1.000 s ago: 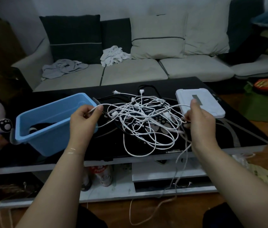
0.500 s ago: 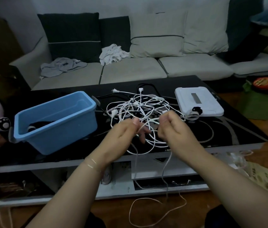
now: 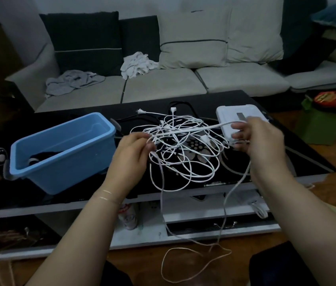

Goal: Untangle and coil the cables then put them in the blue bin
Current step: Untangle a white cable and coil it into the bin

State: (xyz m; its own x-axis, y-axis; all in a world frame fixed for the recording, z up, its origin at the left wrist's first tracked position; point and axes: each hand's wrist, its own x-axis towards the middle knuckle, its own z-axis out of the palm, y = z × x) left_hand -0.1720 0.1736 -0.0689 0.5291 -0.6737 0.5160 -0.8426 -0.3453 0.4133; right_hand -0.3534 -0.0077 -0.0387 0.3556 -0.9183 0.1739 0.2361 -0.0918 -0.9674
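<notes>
Blue bin (image 3: 63,153) stands at the left of the black table (image 3: 299,159), upright, open side up, long axis running from near-left to far-right; something dark lies in its bottom. Left hand (image 3: 131,159) is just right of the bin, fingers curled, pinching a white cable (image 3: 185,131) at the left edge of the tangle (image 3: 181,149). That cable runs taut from the left hand up and to the right, to the right hand, its axis nearly level across the pile. The tangle is thin white cord in many loose overlapping loops, lying on the table centre between the two hands; white plugs show at its far edge, and black cable (image 3: 180,104) lies behind it. Two strands hang over the near table edge and loop on the wooden floor (image 3: 134,263). Right hand (image 3: 260,139) holds the cable's other end, fingers curled about it, just in front of a white box (image 3: 237,115) on the table's right.
</notes>
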